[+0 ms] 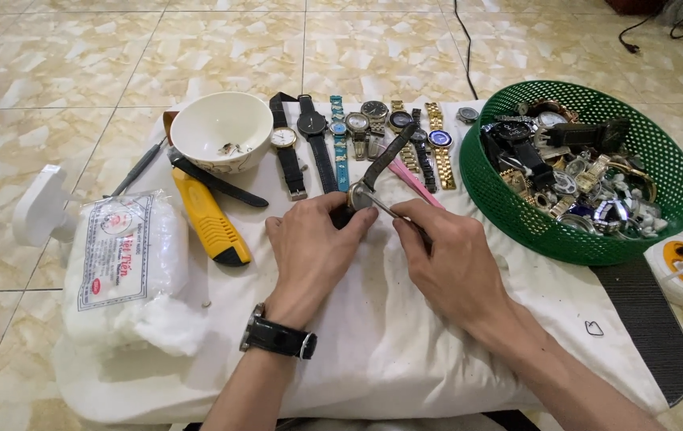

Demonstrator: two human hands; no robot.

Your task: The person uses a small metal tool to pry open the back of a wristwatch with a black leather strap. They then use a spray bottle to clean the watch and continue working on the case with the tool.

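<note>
Fingers of left hand clamped on watch; right hand pinching thin tool. Best kept braced on worktop, prying gently.

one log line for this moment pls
left hand: holds watch | right hand: thin metal tool at watch | green basket: right of hands

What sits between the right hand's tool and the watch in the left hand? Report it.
Nothing visible does. The left hand holds the watch at its case, and the thin metal tool in the right hand already reaches the case's edge. The pink strap lies behind, not between.
</note>
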